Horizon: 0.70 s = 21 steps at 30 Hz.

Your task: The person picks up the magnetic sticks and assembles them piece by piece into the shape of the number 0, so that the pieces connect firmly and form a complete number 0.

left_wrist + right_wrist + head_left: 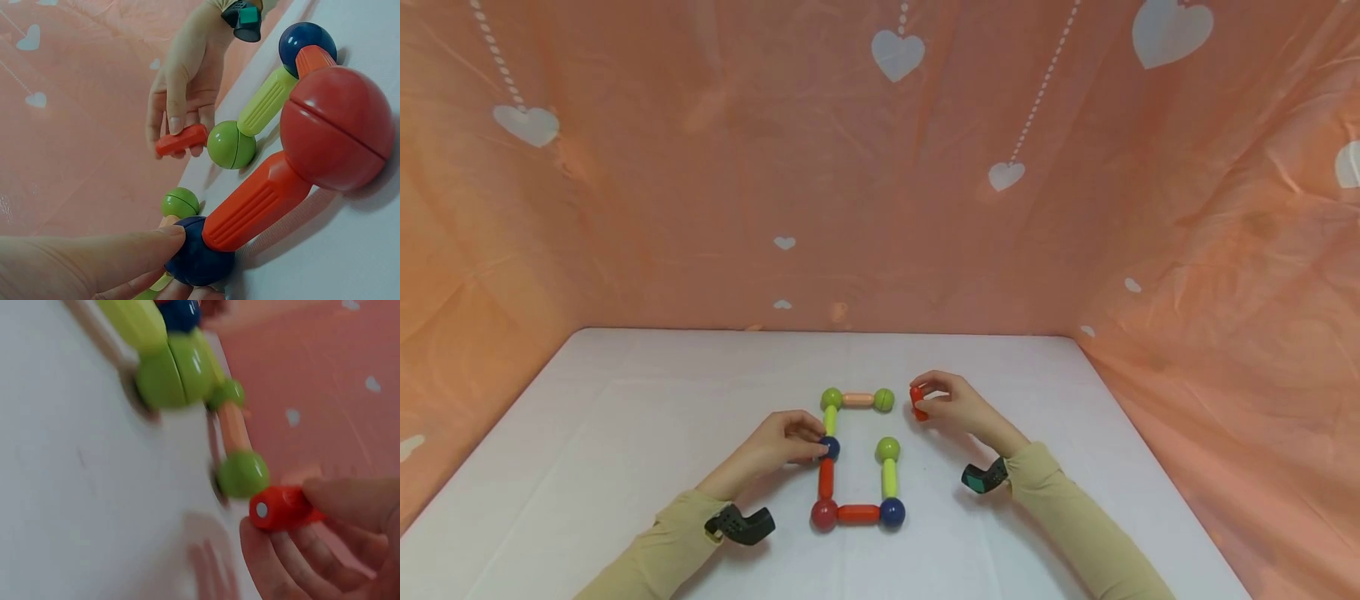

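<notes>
My left hand [785, 442] pinches a blue ball [199, 253] on the left side of a frame of magnetic balls and rods. A red rod [253, 203] joins that ball to a red ball [823, 515]; another red rod [858, 514] runs on to a second blue ball [892, 513]. From there a yellow-green rod [890, 479] leads up to a green ball [887, 450]. At the far side a peach rod [858, 400] links two green balls. Right of these, my right hand [951, 404] holds a loose red magnetic rod [281, 507] between thumb and fingers, a pale magnet showing on its end.
The pieces lie on a white-covered table [662, 383]. Orange cloth [715, 167] with white hearts hangs behind it and along its sides. Dark devices are strapped to both wrists. An open stretch separates the two green balls on the frame's right side.
</notes>
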{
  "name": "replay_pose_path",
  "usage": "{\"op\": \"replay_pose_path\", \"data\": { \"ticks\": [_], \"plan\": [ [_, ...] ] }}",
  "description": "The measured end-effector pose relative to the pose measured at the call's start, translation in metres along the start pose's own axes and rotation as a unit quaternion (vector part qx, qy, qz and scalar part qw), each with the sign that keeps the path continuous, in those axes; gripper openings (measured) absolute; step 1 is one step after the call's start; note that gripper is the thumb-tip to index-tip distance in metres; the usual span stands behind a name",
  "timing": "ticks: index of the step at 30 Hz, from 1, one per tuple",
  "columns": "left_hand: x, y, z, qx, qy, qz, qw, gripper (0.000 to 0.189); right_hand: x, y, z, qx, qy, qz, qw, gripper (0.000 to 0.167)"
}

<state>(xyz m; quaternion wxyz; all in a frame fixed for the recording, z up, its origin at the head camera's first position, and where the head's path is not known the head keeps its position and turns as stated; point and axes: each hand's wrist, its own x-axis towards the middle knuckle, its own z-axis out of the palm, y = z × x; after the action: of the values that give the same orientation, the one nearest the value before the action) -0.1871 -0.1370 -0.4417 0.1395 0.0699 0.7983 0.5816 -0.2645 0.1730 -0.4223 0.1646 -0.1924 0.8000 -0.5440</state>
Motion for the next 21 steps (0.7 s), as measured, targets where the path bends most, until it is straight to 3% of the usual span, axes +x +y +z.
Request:
{"op": "replay_pose_path", "data": {
  "ticks": [7,14,21],
  "plan": [
    [0.001,0.0,0.0,0.0,0.003,-0.007,1.0,0.028,0.003,0.003,0.021,0.05,0.012,0.022,0.9985,0.033],
    [0.0,-0.001,-0.002,-0.002,-0.004,-0.003,1.0,0.028,0.003,0.005,0.033,0.042,0.005,0.031,0.9986,0.034],
    [0.0,-0.002,-0.003,0.005,-0.005,0.002,1.0,0.028,0.005,0.006,0.045,0.074,0.007,0.035,0.9966,0.035]
  ]
}}
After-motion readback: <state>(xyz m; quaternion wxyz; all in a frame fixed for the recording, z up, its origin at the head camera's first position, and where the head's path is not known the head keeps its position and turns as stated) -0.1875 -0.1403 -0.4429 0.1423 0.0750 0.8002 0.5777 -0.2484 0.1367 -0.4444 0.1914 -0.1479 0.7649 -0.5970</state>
